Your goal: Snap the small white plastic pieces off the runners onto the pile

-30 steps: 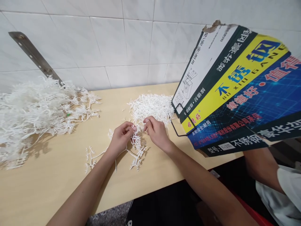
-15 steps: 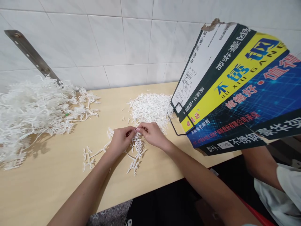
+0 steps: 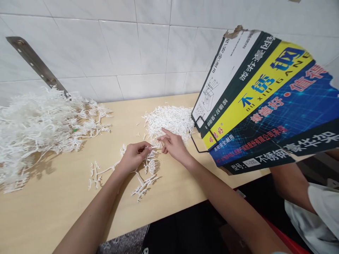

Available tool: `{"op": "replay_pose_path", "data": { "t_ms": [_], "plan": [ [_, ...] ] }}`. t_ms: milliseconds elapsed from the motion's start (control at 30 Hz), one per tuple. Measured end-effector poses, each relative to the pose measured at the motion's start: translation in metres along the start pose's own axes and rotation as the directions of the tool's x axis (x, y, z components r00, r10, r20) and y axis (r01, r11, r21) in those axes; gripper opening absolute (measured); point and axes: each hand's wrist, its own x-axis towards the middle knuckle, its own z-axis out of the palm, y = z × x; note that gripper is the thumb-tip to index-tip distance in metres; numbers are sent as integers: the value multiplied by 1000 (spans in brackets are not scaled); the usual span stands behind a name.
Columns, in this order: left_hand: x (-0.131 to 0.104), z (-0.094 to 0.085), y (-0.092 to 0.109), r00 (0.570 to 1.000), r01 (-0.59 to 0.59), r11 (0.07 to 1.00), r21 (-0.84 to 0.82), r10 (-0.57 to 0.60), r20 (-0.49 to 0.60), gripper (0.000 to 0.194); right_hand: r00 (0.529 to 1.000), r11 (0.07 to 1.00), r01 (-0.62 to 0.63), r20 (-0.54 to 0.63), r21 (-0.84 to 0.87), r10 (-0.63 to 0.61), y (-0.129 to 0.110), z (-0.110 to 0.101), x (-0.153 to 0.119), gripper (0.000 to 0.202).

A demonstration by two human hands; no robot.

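Observation:
My left hand (image 3: 134,155) pinches a white branched plastic piece (image 3: 144,185), whose branches hang below the fingers and spread over the table. Just to its right is my right hand (image 3: 173,144), index finger stretched out and the other fingers loosely curled, with nothing visible held between them. Beyond the right hand lies a heap of small white bits (image 3: 168,121). A large tangled pile of white branched pieces (image 3: 47,123) fills the left side of the table.
A printed cardboard piece (image 3: 254,106) leans at the right, by a black wire stand (image 3: 200,150). The wooden table (image 3: 185,190) meets a tiled wall with a metal bracket (image 3: 37,63). Another person's arm (image 3: 291,183) shows at the lower right.
My right hand has parted from my left and its index finger has stretched out. The branched piece has shifted slightly left and down with my left hand.

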Motion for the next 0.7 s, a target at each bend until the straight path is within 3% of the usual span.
{"op": "replay_pose_path", "data": {
  "t_ms": [100,267,467,533,633,700],
  "plan": [
    [2,4,-3,1000,-1,1000,-14,1,-13,31,995,981,94,49,-168,-87,-6,4,-8,39],
    [2,4,-6,1000,-22,1000,-2,22,10,33,949,873,308,183,-378,-256,-12,8,-14,23],
    [-2,0,-5,982,-21,985,-172,52,182,29,945,966,222,274,-132,-180,-1,4,-3,25],
    [-2,1,-6,982,4,976,-219,37,185,29,958,987,161,243,-8,-155,3,3,1,28],
    [1,5,-7,992,23,966,-258,10,127,30,989,990,102,96,94,-111,3,4,2,23],
    [2,6,-6,998,26,959,-281,-11,55,32,991,990,132,6,41,-133,-1,5,-1,43]
  ]
}}
